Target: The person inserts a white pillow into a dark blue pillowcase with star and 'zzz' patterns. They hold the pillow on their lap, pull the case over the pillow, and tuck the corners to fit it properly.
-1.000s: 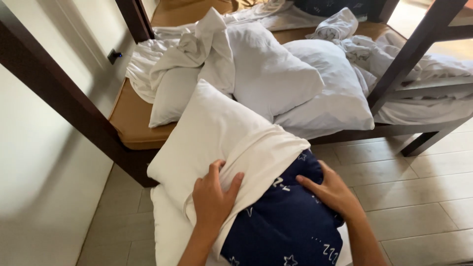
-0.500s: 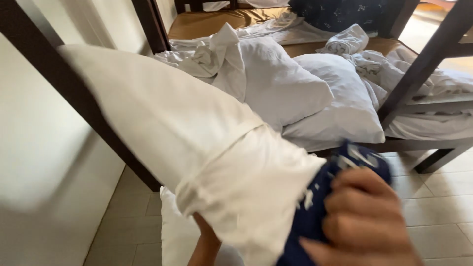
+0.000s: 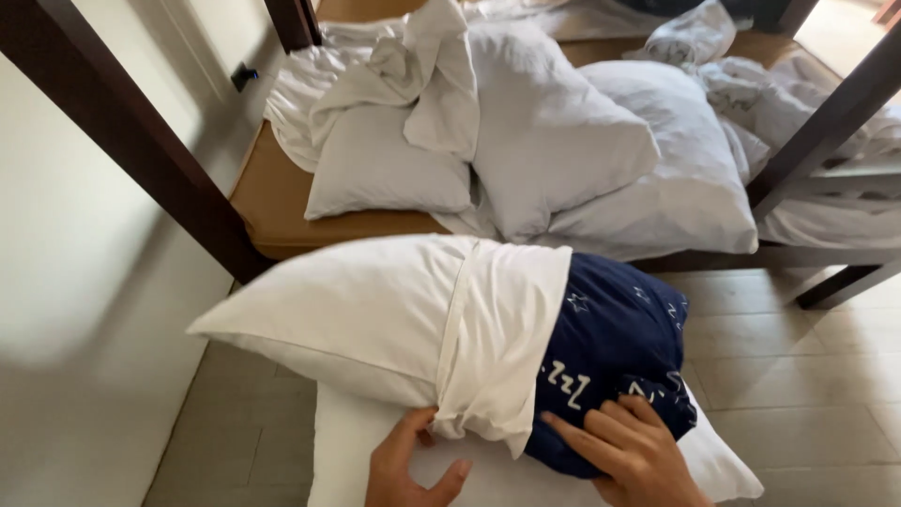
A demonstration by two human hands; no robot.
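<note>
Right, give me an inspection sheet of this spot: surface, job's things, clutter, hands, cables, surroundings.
Surface: white pillow on the tiled floor, serving as the base.
Job's things: navy pillow with white star print, partly inside a white pillowcase.
Clutter: bare white pillows and crumpled sheets piled on the bed.
Hands: left hand at the pillowcase's open hem; right hand pressing on the navy pillow's exposed end.
Cables: nothing seen.
Surroundings: dark wooden bunk frame, pale wall.
</note>
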